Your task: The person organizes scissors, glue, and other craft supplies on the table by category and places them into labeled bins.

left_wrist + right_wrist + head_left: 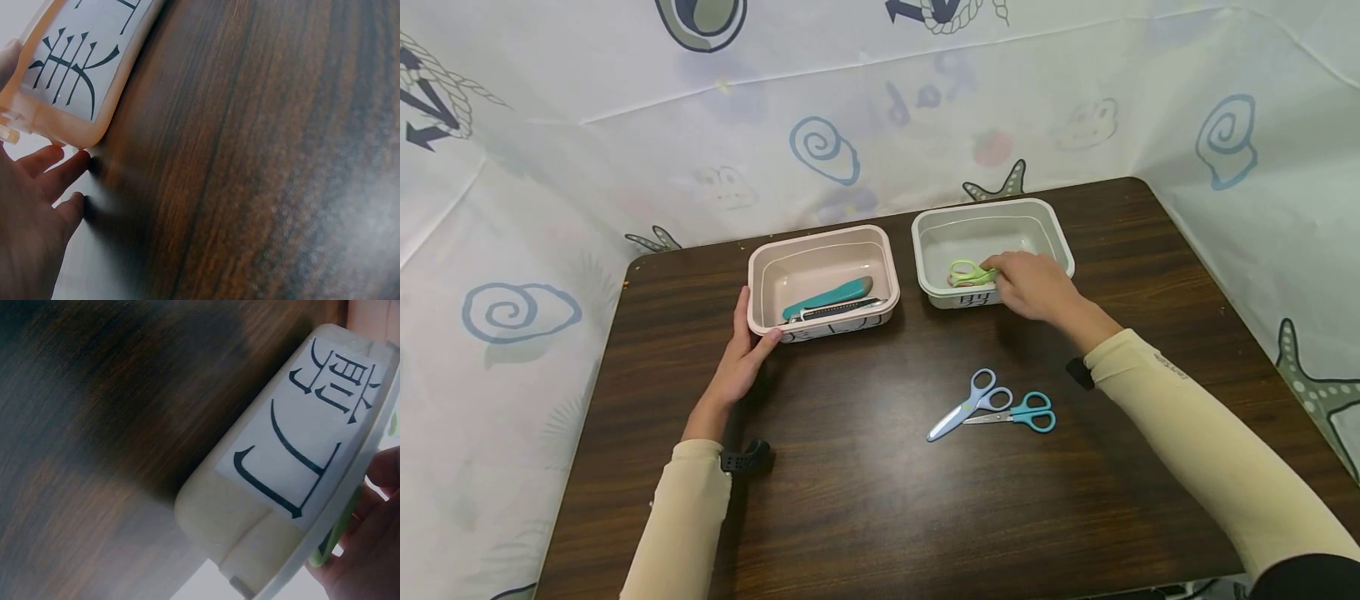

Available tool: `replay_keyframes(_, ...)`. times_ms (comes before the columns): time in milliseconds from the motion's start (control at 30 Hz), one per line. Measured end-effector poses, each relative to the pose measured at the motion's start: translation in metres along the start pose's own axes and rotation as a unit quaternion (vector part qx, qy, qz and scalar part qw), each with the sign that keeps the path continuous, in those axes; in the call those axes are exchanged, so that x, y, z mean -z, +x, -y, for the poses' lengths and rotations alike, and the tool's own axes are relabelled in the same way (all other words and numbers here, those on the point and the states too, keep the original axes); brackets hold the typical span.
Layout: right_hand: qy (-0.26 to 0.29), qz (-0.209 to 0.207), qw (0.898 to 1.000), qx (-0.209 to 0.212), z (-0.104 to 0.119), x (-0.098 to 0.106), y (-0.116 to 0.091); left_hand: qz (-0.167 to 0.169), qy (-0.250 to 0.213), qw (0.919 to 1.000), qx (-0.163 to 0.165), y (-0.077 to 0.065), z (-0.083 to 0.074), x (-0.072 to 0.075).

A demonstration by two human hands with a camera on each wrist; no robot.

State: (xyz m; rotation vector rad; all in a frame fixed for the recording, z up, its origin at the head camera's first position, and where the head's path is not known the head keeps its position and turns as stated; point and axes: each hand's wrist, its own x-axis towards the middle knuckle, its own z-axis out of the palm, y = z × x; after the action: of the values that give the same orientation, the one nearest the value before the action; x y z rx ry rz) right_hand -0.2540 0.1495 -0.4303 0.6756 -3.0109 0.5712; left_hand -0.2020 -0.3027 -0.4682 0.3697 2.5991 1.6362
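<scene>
Scissors (982, 275), grn w/ loops, pinched in R hand (1033, 285); L hand (737, 365) grips pink bin (808, 260).

The bin (820, 257) at left is pale pink, with a teal cutter (831, 296) and a black-and-silver knife (841, 310) inside; the other bin (985, 231) is greyish white, its white label (287, 434) lettered in black. One pair of scissors (966, 272) is lime green, another pair (962, 415) pale lavender-blue, the third pair (1034, 412) blue-handled with silver blades. The table (850, 508) shows dark brown woodgrain; the white cloth (685, 158) carries blue spiral shells, navy anchors and grey-green starfish. The sleeves (1206, 425) are pale yellow, the wristbands (745, 457) black.
</scene>
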Motion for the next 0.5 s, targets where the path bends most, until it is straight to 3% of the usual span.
replay_keyframes(267,0.061,0.065,0.994,-0.062,-0.0057,-0.0015,0.0072,0.000,0.002,1.0000,0.003,-0.0008,-0.0003,0.0003)
replay_keyframes(500,0.061,0.106,0.989,-0.085,-0.0099,0.0033,0.0087,0.002,0.003,1.0000,0.006,-0.0007,-0.0016,0.0005)
